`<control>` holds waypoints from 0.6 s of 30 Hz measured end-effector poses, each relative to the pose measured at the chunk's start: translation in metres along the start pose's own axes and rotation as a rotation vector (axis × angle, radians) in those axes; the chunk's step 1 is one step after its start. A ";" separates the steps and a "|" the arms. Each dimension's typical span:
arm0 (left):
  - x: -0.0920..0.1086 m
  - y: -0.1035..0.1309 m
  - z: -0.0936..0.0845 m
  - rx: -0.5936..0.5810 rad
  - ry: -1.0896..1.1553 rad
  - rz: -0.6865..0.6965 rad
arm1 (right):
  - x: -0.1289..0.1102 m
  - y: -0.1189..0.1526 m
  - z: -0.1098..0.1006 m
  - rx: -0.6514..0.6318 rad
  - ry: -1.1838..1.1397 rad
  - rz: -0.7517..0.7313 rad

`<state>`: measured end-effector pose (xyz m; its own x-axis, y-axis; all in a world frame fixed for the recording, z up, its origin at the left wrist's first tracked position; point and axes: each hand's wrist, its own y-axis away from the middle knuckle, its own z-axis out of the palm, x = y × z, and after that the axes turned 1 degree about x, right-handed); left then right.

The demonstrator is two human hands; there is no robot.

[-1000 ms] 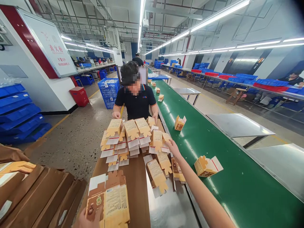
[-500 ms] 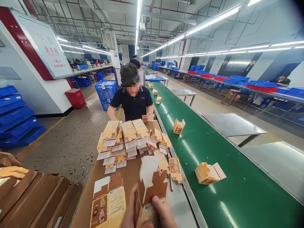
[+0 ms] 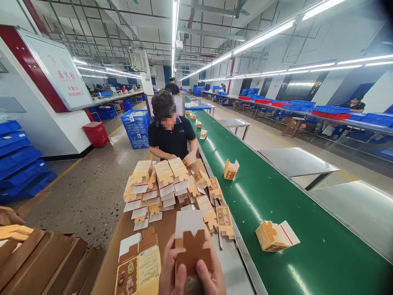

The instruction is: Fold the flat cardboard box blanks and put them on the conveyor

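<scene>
Change: both hands now grip the carton, raised since half a second ago.
Belt (image 3: 276,205): carries formed boxes.
Carton (image 3: 193,241): bottom centre, light, creasable card; hold edges.
Left hand (image 3: 170,272): fingers clamped on carton.
Right hand (image 3: 211,276): thumb pressing carton.

Two hands at six o'clock — left hand (image 3: 172,272), right hand (image 3: 211,278) — sharing one folded carton (image 3: 193,250). One flat printed carton (image 3: 139,268) lies at seven o'clock on the bench (image 3: 166,229). On the green belt (image 3: 276,213), two opened boxes close by: one box (image 3: 274,235) at four o'clock, a second box (image 3: 230,169) at one o'clock — plus about four small ones far up the line. One co-worker (image 3: 170,137) at twelve. The fanned stack (image 3: 153,184) is too overlapped to count.
</scene>
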<state>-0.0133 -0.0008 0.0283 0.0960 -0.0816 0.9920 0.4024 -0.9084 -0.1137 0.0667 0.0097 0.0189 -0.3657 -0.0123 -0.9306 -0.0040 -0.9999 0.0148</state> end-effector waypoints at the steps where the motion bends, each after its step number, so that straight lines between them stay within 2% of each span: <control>1: 0.002 0.000 0.001 0.031 0.002 -0.023 | 0.000 0.000 0.001 0.029 -0.027 -0.037; 3: 0.007 0.001 0.002 0.086 0.036 -0.004 | 0.000 -0.001 0.000 0.076 0.001 -0.143; 5: 0.009 0.000 0.002 0.111 -0.010 0.058 | -0.002 -0.004 -0.004 0.058 0.113 -0.261; 9: 0.001 0.000 -0.003 0.063 -0.202 0.143 | -0.008 -0.011 -0.013 -0.124 0.356 -0.364; 12: -0.012 0.001 -0.004 0.059 -0.184 0.121 | -0.014 -0.015 -0.015 -0.173 0.430 -0.278; 14: -0.020 -0.002 -0.005 0.102 -0.171 0.087 | -0.016 -0.015 -0.016 -0.213 0.414 -0.214; 16: -0.023 -0.008 -0.006 0.175 -0.137 0.022 | -0.011 -0.012 -0.021 -0.286 0.343 -0.158; 18: -0.022 -0.020 -0.011 0.177 -0.072 -0.093 | 0.002 -0.009 -0.030 -0.374 0.264 -0.044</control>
<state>-0.0332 0.0143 0.0089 0.1135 0.0348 0.9929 0.5660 -0.8236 -0.0359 0.0940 0.0186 0.0062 -0.1233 0.0764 -0.9894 0.3396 -0.9336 -0.1144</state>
